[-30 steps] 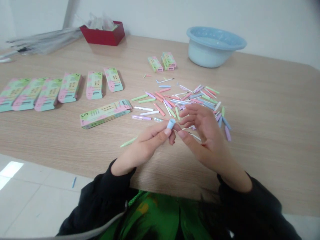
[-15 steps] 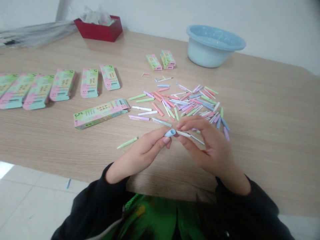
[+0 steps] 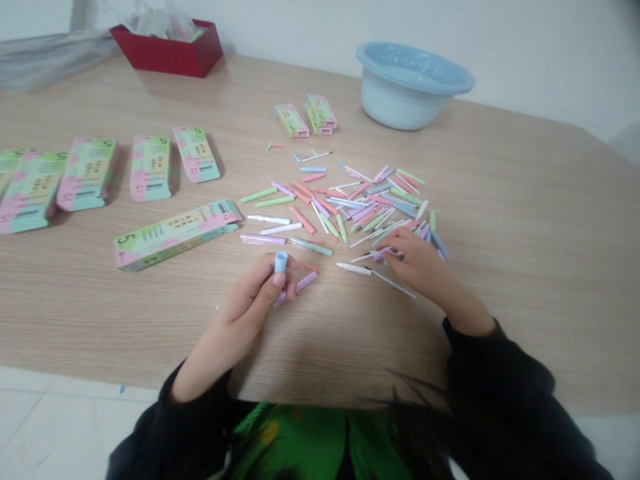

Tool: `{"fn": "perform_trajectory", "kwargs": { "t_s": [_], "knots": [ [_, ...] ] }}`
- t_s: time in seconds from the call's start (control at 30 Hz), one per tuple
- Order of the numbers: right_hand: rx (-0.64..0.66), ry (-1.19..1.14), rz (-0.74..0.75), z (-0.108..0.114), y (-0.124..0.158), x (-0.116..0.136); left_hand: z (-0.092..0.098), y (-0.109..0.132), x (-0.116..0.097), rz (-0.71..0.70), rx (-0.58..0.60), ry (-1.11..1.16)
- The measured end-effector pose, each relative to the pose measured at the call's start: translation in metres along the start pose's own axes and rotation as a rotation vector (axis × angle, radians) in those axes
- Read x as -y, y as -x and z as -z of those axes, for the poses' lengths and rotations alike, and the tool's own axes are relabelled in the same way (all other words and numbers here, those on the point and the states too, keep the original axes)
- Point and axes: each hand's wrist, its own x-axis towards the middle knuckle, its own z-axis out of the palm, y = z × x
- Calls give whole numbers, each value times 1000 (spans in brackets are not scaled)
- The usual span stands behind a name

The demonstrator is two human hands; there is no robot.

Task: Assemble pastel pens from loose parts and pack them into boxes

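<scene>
My left hand (image 3: 253,297) is closed round a light-blue hollow pen barrel (image 3: 281,262), its open end facing up. Just beyond those fingers a purple pen piece (image 3: 307,281) shows on the table, partly hidden by the hand. My right hand (image 3: 413,260) has its fingertips drawn together at the near edge of a loose pile of pen parts (image 3: 373,207). Thin refills and a purple piece lie at those fingertips; what they pinch is hard to make out. A white pen piece (image 3: 353,268) and a thin refill (image 3: 393,283) lie close in front of the right hand.
Several printed pen boxes (image 3: 150,168) stand in a row at left, and one box (image 3: 177,235) lies nearer with its flap open. Small boxes (image 3: 292,121) sit farther back. A blue basin (image 3: 410,100) and a red container (image 3: 175,57) holding plastic bags stand by the wall.
My hands have moved apart: the left went left with the light-blue barrel, now more upright. My right hand moved to the pile, and its spread fingers drew in. The camera view shifted slightly.
</scene>
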Motion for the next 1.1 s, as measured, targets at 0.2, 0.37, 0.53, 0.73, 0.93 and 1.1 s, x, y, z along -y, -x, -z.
{"fn": "perform_trajectory", "kwargs": {
  "t_s": [0.2, 0.37, 0.53, 0.73, 0.93, 1.1],
  "knots": [
    [79, 6, 138, -4, -17, -6, 1, 1, -2, 41, 34, -26],
    [97, 100, 176, -19, -18, 0, -1, 0, 0, 35, 30, -31],
    [83, 176, 192, -28, -16, 7, -4, -1, 1, 45, 19, -42],
    [51, 226, 239, -38, -15, 11, -6, -1, 4, 67, -32, -55],
    [-58, 192, 225, -31, -17, 15, -8, -2, 4, 80, -99, 20],
    [-187, 2, 354, -4, -7, 59, -21, -6, 2, 121, -67, 23]
  ]
}}
